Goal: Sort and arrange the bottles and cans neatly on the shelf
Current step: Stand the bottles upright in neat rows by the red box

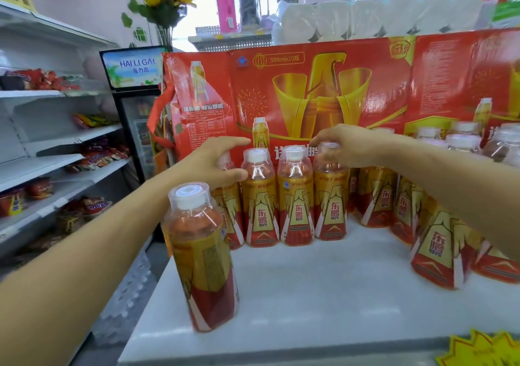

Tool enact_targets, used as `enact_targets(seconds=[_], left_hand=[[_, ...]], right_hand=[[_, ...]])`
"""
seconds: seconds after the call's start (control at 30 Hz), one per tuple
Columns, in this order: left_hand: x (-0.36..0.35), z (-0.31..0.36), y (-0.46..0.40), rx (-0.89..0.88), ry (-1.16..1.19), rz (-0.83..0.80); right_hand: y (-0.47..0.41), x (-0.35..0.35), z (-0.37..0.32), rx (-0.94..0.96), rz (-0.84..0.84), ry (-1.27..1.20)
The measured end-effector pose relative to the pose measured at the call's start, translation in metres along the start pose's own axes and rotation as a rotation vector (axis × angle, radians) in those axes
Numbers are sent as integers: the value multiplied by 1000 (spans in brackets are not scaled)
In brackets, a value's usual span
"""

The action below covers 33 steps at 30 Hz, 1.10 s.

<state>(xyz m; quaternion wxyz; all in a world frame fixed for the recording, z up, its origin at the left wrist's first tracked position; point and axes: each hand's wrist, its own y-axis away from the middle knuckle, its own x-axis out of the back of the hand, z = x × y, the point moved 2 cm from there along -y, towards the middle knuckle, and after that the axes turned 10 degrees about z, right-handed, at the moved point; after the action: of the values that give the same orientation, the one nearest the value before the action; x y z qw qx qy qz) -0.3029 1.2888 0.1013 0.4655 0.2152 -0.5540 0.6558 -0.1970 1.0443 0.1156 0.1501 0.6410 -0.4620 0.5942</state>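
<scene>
- Far left: snack shelves and a display fridge; off-task, noted only.
- Near left edge of white shelf top: lone bottle, upright, label turned away, well apart from the row behind; untouched by either hand.
- Left hand: curled round the neck and shoulder of the leftmost row bottle, thumb toward the next bottle, index finger stretched out above; cap hidden behind the palm; grip reads as a loose wrap, tightness cannot be told.
- Back row, against the red carton: two middle bottles and, upright, touching side by side, labels forward.
- Right hand: fingers bent down over the cap of the row's fourth bottle; blurred, so pinch or mere touch cannot be told.
- Right: loose cluster of bottles, some leaning or crowded, not in line.
- Step in hand, judged: squaring up the back row, both ends being nudged together.
- Next move, judged: close any gaps, turn labels forward; then bring the lone bottle back as a second row; right cluster left to straighten; care needed against toppling neighbours.
</scene>
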Motion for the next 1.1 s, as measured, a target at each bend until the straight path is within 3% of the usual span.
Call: enact_targets(seconds=[0.17, 0.4, 0.63, 0.73, 0.83, 0.97, 1.1], left_hand=[[9, -20, 23, 34, 111, 199], [3, -28, 92, 403, 659, 365], [-25, 0, 157, 488, 923, 214], [-38, 1, 178, 444, 895, 149], [-49, -6, 195, 422, 680, 93], [-66, 3, 200, 518, 636, 178], [-81, 22, 184, 532, 439, 348]], right_hand=[[9, 8, -2, -26, 9, -47], [14, -18, -4, -140, 58, -129], [67, -54, -51, -129, 563, -98], [99, -73, -71, -98, 675, -221], [128, -93, -84, -136, 679, -295], [154, -111, -87, -165, 586, -351], [172, -108, -80, -147, 554, -399]])
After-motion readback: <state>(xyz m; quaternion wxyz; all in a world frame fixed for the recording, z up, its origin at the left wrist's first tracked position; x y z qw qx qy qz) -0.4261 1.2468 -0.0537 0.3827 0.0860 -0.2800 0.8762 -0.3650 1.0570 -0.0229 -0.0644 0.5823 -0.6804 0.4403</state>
